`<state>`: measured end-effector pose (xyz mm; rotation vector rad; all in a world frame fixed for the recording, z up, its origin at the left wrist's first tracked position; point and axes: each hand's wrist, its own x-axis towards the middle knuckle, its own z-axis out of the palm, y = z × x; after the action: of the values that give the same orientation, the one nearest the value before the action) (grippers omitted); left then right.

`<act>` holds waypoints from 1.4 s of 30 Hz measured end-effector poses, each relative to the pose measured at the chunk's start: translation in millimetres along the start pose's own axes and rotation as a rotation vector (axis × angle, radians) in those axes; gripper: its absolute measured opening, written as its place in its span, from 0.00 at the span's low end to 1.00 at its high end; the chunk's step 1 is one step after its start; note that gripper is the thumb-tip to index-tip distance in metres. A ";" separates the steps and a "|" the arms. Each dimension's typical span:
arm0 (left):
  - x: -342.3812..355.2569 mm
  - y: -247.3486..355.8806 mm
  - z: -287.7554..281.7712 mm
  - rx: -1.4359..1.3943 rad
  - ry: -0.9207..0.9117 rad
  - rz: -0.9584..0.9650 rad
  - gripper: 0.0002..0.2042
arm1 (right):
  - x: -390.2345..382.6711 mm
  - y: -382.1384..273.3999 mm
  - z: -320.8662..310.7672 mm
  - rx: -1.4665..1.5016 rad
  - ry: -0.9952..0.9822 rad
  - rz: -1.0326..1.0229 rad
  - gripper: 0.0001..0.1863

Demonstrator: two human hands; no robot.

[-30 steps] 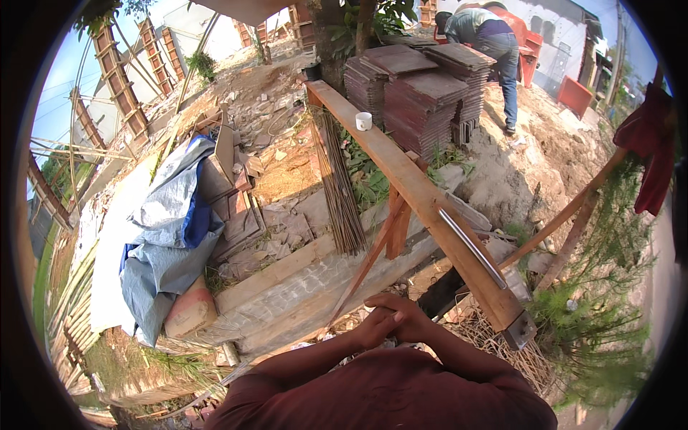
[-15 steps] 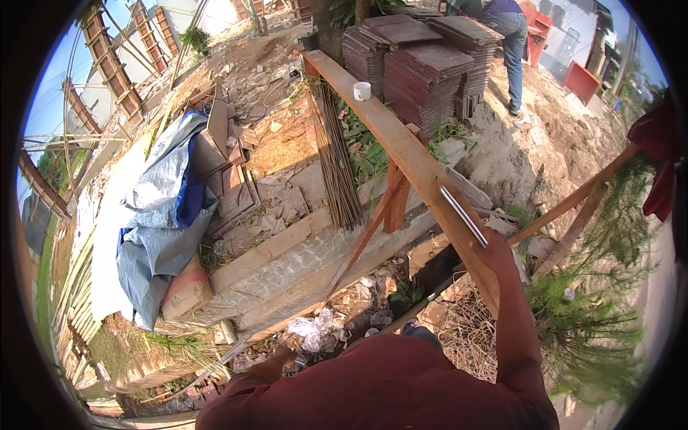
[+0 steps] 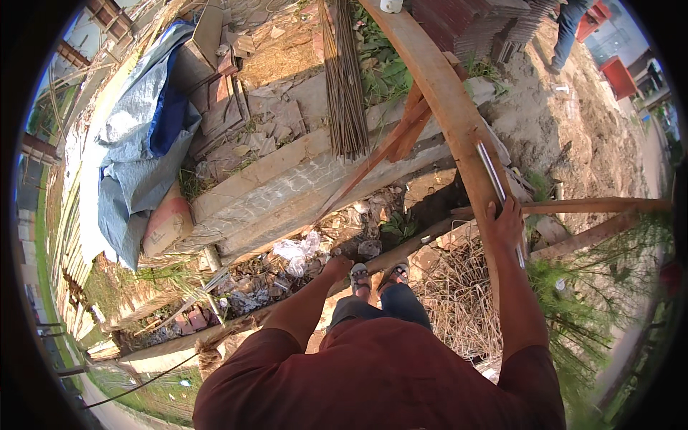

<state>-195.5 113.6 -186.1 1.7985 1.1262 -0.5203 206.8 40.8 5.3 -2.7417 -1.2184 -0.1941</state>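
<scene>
My right hand is on the long wooden plank at right of centre, fingers curled over a shiny metal rod that lies along the wood. The rod shows above and below the hand. My left hand hangs low at the centre, fingers loosely curled with nothing visible in them. It is beside my sandalled feet, above a strip of rubble and litter. A white cup stands at the plank's far part, cut off by the top edge.
A blue-grey tarpaulin and bamboo poles lie left. Thin rods lean beside stacked dark red tiles. A crossing wooden beam and feathery branches are at right, dry twigs below. A person's leg shows top right.
My clasped hands have parted: the right moved onto the plank and rod, the left dropped down and left. The view has tilted downward, bringing my feet into sight.
</scene>
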 end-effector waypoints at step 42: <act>231.9 36.3 -110.5 -1.250 0.445 -0.048 0.13 | 4.0 -0.5 10.9 -0.026 -0.002 -0.173 0.27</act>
<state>-62.5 313.6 -284.2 0.7661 1.3306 0.5363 209.9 45.9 -4.7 -2.6578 -1.4635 -0.2265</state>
